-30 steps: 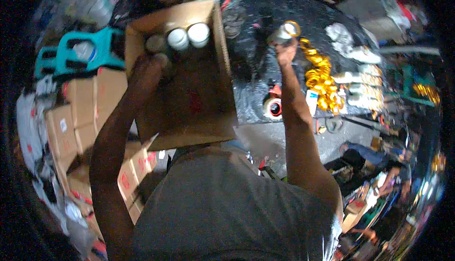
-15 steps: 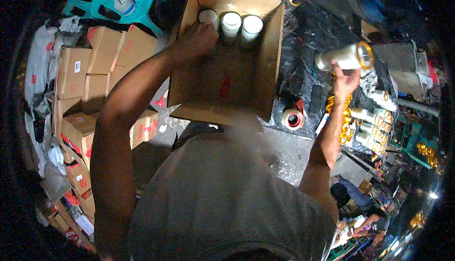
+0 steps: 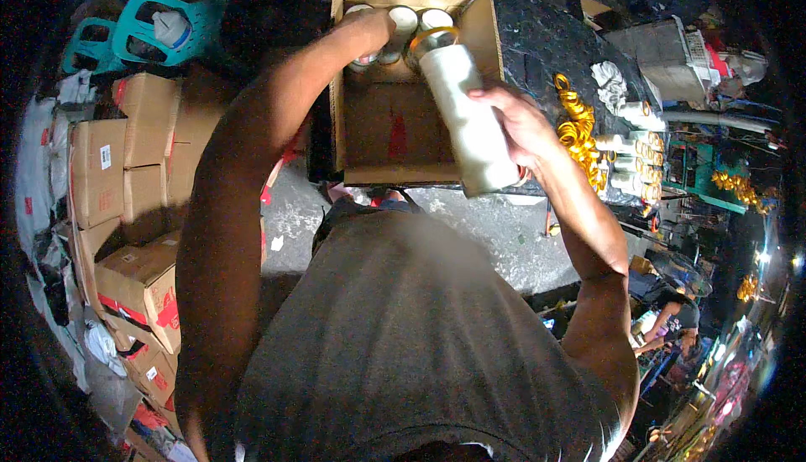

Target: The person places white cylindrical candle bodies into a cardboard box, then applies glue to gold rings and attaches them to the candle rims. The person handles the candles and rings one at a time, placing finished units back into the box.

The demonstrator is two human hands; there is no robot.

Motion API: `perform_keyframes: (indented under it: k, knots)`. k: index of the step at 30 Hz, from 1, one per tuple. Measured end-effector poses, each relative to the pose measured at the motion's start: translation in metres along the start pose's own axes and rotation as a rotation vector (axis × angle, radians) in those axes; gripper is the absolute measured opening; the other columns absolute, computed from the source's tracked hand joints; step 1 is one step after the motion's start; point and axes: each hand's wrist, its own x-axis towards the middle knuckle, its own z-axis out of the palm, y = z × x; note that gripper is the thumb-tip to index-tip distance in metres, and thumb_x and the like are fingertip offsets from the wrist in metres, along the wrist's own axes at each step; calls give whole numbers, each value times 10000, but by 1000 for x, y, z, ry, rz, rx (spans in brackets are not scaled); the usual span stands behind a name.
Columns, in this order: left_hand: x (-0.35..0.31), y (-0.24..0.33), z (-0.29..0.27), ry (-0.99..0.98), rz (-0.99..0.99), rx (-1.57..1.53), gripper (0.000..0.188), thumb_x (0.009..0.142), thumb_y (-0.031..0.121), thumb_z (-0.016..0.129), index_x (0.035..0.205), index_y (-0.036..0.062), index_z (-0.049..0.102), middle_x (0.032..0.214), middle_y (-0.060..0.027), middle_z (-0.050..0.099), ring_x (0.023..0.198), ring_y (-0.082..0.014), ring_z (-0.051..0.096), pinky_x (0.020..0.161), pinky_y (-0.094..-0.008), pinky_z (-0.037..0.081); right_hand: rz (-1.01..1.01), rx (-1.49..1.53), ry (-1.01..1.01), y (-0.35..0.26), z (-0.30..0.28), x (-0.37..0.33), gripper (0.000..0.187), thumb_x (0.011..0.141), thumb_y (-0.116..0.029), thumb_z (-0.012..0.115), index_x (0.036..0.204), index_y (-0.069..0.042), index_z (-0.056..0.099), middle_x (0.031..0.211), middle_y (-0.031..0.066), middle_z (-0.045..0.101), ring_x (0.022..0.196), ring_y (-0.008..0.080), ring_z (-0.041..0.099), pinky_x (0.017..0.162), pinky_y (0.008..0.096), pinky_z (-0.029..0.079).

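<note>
In an open cardboard box (image 3: 353, 126) in front of me, white cylinders stand in a row along the far wall. My left hand (image 3: 371, 34) reaches in at the row's left end, its fingers curled against the leftmost cylinder (image 3: 359, 10) and partly hiding it. Beside it are a middle cylinder (image 3: 403, 19) and a right one (image 3: 437, 19). My right hand (image 3: 516, 122) grips a larger-looking white cylinder (image 3: 466, 118) with a gold ring at its far end. This one is tilted over the box's right side, its ringed end inside the box.
On the black-covered table (image 3: 537, 51) to the right lie gold ring coils (image 3: 579, 126) and several more white cylinders (image 3: 630, 162). Stacked cardboard boxes (image 3: 96, 177) stand at left, below a teal plastic chair (image 3: 155, 21). Another person (image 3: 672, 319) sits at the lower right.
My right hand has brought the gold-ringed cylinder leftward from above the table to the box. The left hand stays at the leftmost cylinder. The whole view has shifted slightly.
</note>
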Motion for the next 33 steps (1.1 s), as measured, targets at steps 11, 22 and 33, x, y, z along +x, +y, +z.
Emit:
perform_keyframes:
  k: [11,22,33]
  knots:
    - [37,-13,41,126,73,82,250,898,68,569,998,-43,770,996,-242,756,916,-389,760,804,-488,625,230,-176,-226,74,-3,222,385,1033,-323,574,1312,-59,598,1129,129,682,909,206,683,774,369,587]
    - [22,-10,39,115,209,108,220,884,69,596,965,-35,772,949,-248,754,855,-366,764,761,-471,622,24,57,-383,139,-24,319,375,1029,-274,586,1335,-57,597,1186,120,685,971,197,687,835,351,587]
    - [14,3,29,-6,162,-9,293,931,96,570,1154,-1,733,1094,-234,741,985,-368,744,826,-460,595,-235,362,-233,168,-19,347,382,1027,-248,584,1355,-53,593,1241,106,687,1015,196,684,889,342,582]
